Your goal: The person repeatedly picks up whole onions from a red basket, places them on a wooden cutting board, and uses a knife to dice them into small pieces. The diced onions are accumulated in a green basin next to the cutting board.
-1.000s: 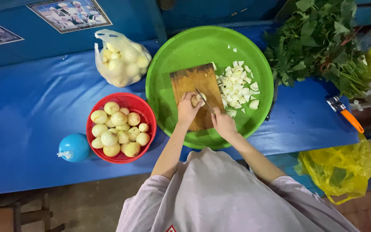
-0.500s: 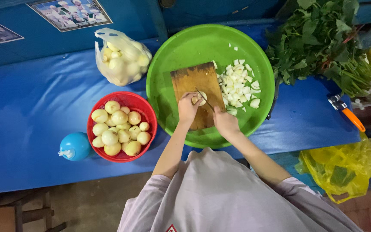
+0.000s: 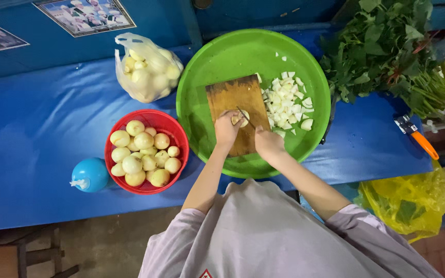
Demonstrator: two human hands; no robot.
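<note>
Right now the left hand (image 3: 226,128) presses a small pale peeled onion piece (image 3: 241,118) down on the worn brown wooden cutting board (image 3: 235,98), its fingers curled together over the piece, and the right hand (image 3: 269,141) is closed round a thin-bladed knife (image 3: 245,118) whose blade slants up-left to touch that same piece. The board lies inside a big round bright green plastic tray (image 3: 207,72), which sits on the blue-covered table (image 3: 37,134) toward its far edge, right of the middle. Just right of the board, still within the tray, lies a loose heap of white chopped onion chunks (image 3: 287,103). At the tray's left rim, nearer the table's front edge, a red plastic basket (image 3: 168,126) holds a pile of whole peeled yellowish onions (image 3: 140,154), and a round light blue ball-like object with a white nozzle (image 3: 89,175) rests just left of the basket. Behind the basket, near the far edge, a clear plastic bag of more peeled onions (image 3: 145,72) stands just apart from the tray. A large bunch of green leafy herbs (image 3: 387,46) fills the table's far right corner, and an orange-handled peeler (image 3: 415,136) lies near the right edge below it. Past the table's front right corner a crumpled yellow plastic bag (image 3: 408,201) hangs lower down.
</note>
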